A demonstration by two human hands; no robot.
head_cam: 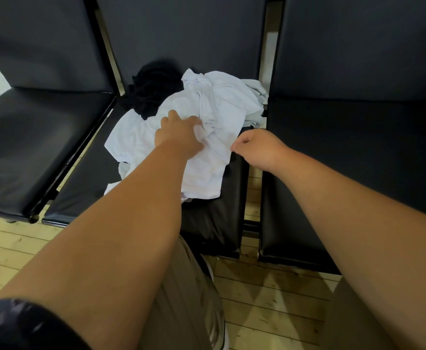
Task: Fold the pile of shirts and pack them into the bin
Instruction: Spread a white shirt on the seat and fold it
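A pile of shirts lies on the middle black seat [214,218]. A crumpled white shirt [207,170] covers most of the pile, and a black shirt [154,89] is bunched at its far left. My left hand [179,135] rests on top of the white shirt with its fingers curled into the cloth. My right hand [255,147] pinches the white shirt's right edge between thumb and fingers. More pale cloth [257,94] sticks out at the far right of the pile. No bin is in view.
Black padded seats stand to the left [35,147] and right [358,160] of the middle one, with tall black backrests behind. A light wooden floor [270,304] lies below. My trouser leg [186,299] is close to the seat's front edge.
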